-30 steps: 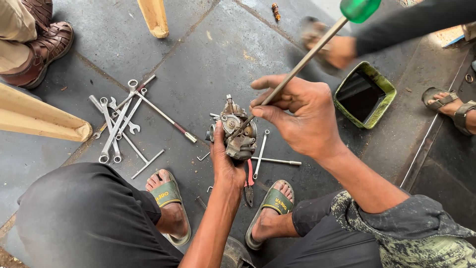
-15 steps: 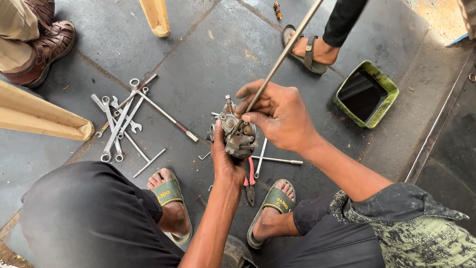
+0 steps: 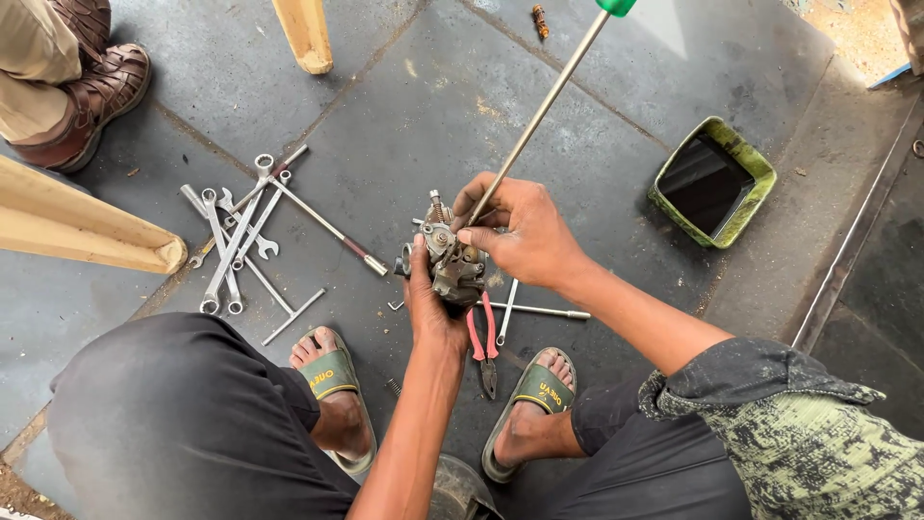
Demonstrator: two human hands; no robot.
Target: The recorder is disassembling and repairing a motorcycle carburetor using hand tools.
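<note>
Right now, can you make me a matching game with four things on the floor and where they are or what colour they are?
Things:
1. small engine part
2. pliers
3. tray
4. spanners

Descriptions:
A. green, holding dark liquid
B. heaped to the left on the floor
C. held in the left hand
D. red handles, lying between the sandalled feet

Pairs: 1-C, 2-D, 3-A, 4-B

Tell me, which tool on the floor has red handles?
The pliers, lying just below the hands between the two sandalled feet. Their handles are red, while the spanners piled to the left and the thin rods beside them are bare grey metal.
</note>
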